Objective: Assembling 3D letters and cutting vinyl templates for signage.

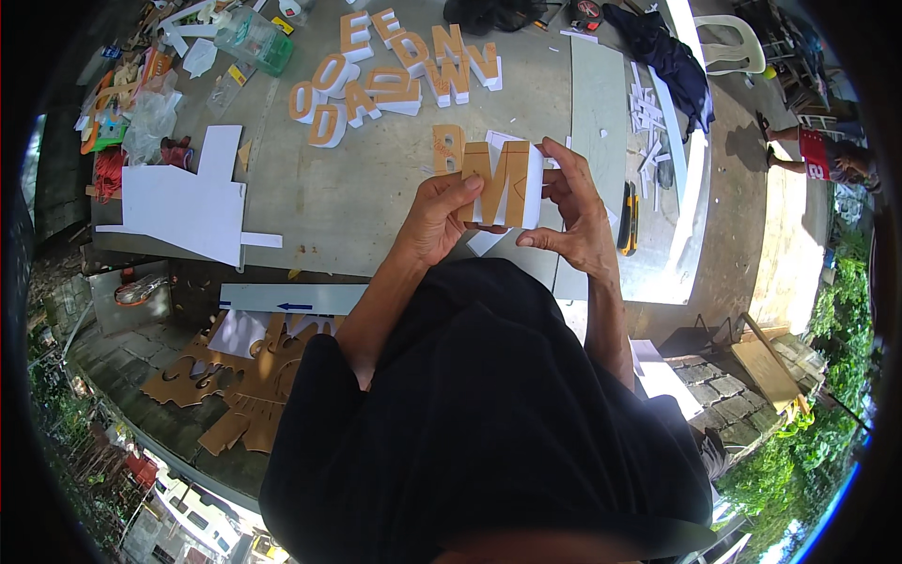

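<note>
Over the work table (357, 197), I hold a block letter (513, 193) with a brown paper-like face and thick white sides. My left hand (440, 216) pinches its left edge, thumb lying on the brown face. Around the white right side curve the fingers and thumb of my right hand (578, 207), at its upper and lower corners. Just behind the held letter lies another brown cut-out letter (448, 148), partly hidden. White pieces (489, 242) show beneath my hands.
Several finished-looking block letters (362, 94) stand farther back. A white sheet (188, 211) lies at left, near a greenish plastic container (254, 42). At right are a yellow-black cutter knife (628, 218), white strips (646, 117) and dark cloth (658, 52). Another person (817, 155) is at far right.
</note>
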Motion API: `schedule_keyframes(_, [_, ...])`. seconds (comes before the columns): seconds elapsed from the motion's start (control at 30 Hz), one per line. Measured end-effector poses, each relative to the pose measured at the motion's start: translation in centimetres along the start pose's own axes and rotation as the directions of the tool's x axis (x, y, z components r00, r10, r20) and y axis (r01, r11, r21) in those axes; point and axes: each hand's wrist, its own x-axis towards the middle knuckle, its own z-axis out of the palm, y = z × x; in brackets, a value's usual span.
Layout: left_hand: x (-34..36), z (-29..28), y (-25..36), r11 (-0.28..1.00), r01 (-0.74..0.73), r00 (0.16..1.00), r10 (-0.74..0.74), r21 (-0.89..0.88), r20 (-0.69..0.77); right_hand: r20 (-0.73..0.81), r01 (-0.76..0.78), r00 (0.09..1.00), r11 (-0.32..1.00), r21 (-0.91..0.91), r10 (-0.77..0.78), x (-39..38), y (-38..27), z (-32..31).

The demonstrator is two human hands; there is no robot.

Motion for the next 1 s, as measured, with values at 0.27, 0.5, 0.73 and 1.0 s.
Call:
schedule_keyframes(0.27, [0.1, -0.01, 0.23, 0.999, 0.035, 0.999, -0.035, 0.003, 0.009, 0.002, -0.016, 1.0, 1.0, -0.013, 0.016, 0.05, 0.11, -0.01])
schedule_keyframes(0.5, [0.22, -0.02, 0.28, 0.999, 0.042, 0.999, -0.042, -0.012, 0.006, -0.007, -0.026, 1.0, 0.999, 0.047, 0.026, 0.07, 0.35, -0.02])
schedule_keyframes(0.73, [0.21, -0.33, 0.25, 0.999, 0.044, 0.999, -0.044, 0.002, 0.003, -0.003, -0.024, 1.0, 0.995, 0.1, 0.025, 0.11, 0.61, 0.07])
schedule_keyframes(1.0, [0.06, -0.18, 0.16, 1.0, 0.007, 1.0, -0.007, 0.003, 0.011, 0.017, -0.027, 1.0, 0.993, 0.117, 0.026, 0.17, 0.27, 0.11])
